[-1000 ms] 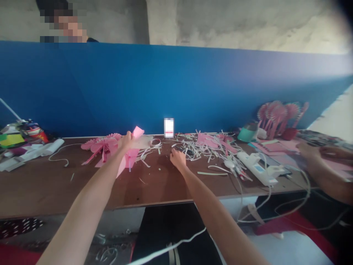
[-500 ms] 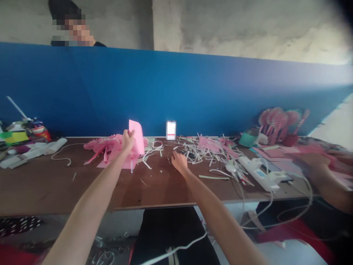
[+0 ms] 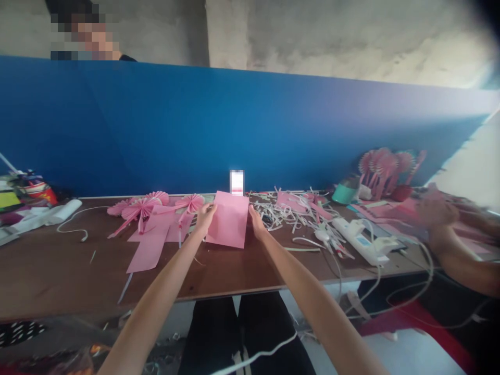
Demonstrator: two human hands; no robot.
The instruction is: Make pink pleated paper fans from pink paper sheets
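A pink paper sheet (image 3: 228,221) is raised over the middle of the brown table. My left hand (image 3: 205,219) grips its left edge between thumb and fingers. At its right edge my right hand (image 3: 257,221) is upright with the fingers stretched, beside or lightly touching the paper. Left of my hands, more pink paper (image 3: 150,245) lies on the table, with a white strip sticking out below it. Pink pleated paper fans (image 3: 142,205) sit behind that paper.
White paper strips (image 3: 273,213) are heaped right of centre, near a white power strip (image 3: 361,242) with cables. A phone (image 3: 237,182) stands against the blue partition (image 3: 234,125). At the right, another person's hand (image 3: 439,213) is over pink paper.
My left hand has brought the pink sheet right to the middle, and my right hand has opened beside it. More pink paper now extends toward the table's front on the left.
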